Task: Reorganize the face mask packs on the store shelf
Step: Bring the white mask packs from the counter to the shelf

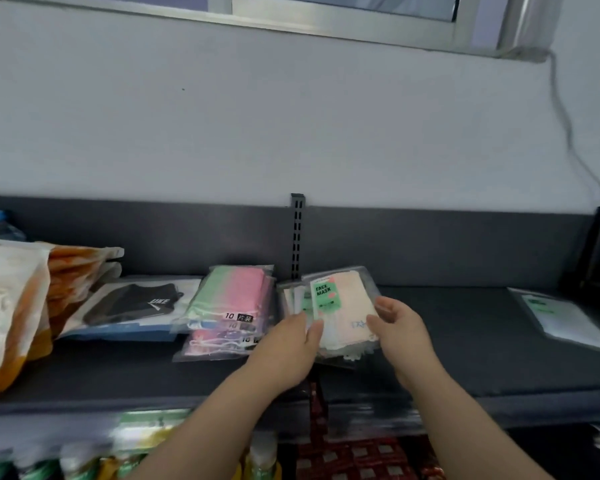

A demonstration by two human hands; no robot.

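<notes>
A stack of clear face mask packs with a green FACE MASK label and pale pink masks lies mid-shelf, its back edge tilted up. My left hand holds its left front corner, thumb on top. My right hand grips its right edge with curled fingers. Left of it sits a pile of pink and green mask packs marked 10. Further left lies a flat pack with a black mask. One single green-labelled pack lies at the shelf's right end.
The dark shelf runs the width of the view, with a slotted upright at its back. Orange and white bags crowd the left end. Goods on a lower shelf show below the front edge.
</notes>
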